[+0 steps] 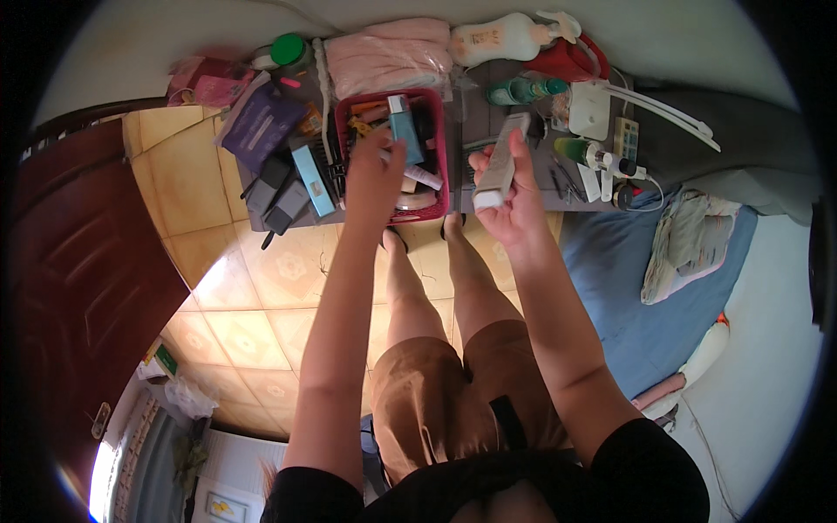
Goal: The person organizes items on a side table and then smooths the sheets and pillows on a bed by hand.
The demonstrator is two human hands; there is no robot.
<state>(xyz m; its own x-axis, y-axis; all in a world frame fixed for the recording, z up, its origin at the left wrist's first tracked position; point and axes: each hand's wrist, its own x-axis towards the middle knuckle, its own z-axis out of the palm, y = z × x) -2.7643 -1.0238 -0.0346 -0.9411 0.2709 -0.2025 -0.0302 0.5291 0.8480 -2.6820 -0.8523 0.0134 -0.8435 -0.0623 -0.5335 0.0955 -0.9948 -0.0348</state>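
My right hand [513,189] holds a slim, pale grey-white box [502,160], tilted over the table's front part. Its fingers and thumb wrap the box's sides. My left hand [378,170] reaches over a crimson plastic basket [446,153] filled with small cosmetics. Something pale shows at its fingertips, but whether the hand grips it is unclear. Close to these fingers, a light-blue box or bottle with a silver end [405,134] leans in the basket. A pale pink tube [424,177] and a round compact [416,201] lie near the basket's front side.
Left of the basket lie a blue box [313,181], dark grey cases [286,206] and a purple pouch [261,124]. Behind it sits a pink towel pack [389,55]. Rightward are a white pump bottle [500,40], a green bottle [523,92] and a white device [588,114].
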